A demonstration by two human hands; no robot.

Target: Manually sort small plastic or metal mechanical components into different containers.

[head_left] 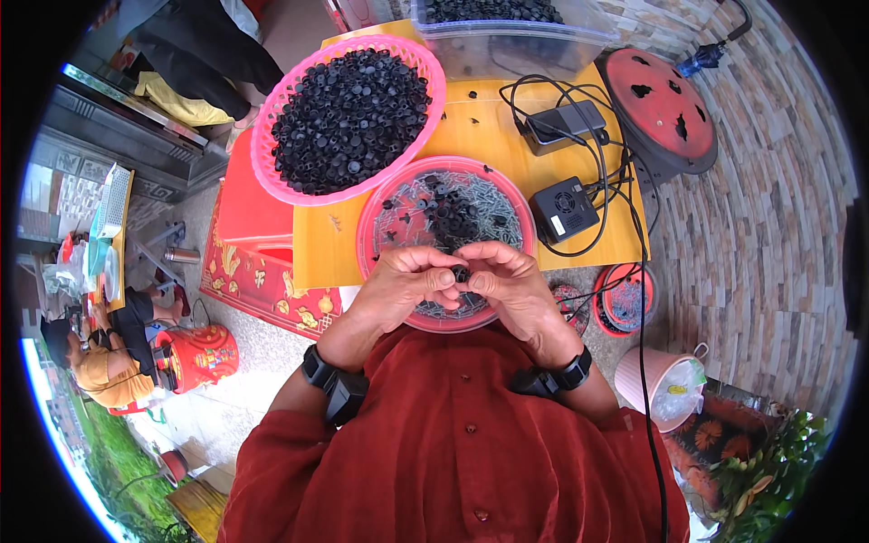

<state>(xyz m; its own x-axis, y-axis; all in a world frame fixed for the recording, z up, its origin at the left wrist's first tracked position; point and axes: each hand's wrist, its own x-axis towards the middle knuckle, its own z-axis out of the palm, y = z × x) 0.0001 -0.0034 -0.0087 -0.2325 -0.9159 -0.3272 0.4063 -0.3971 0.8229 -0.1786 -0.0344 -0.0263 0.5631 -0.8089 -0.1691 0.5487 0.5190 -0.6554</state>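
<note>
Above the near half of a red round basin (364, 237), my two hands meet at one small round black plastic part (461, 272). My left hand (409, 282) pinches it from the left between thumb and fingers. From the right, the thumb and fingers of my right hand (503, 279) close on the same part. Whether a screw sits in it is hidden by my fingertips. Many loose silvery screws (493, 204) lie in the basin, with a heap of black plastic parts (450, 213) in its middle. A pink basket (258, 149) full of similar black parts (353, 118) stands beyond it.
A yellow table (484, 118) bears two black boxes (566, 213) with tangled cables, and a clear bin (516, 50). A cable hangs down my right side. Right stand a red-topped stool (661, 100) and a pink bucket (656, 389). Another person (113, 366) sits far left.
</note>
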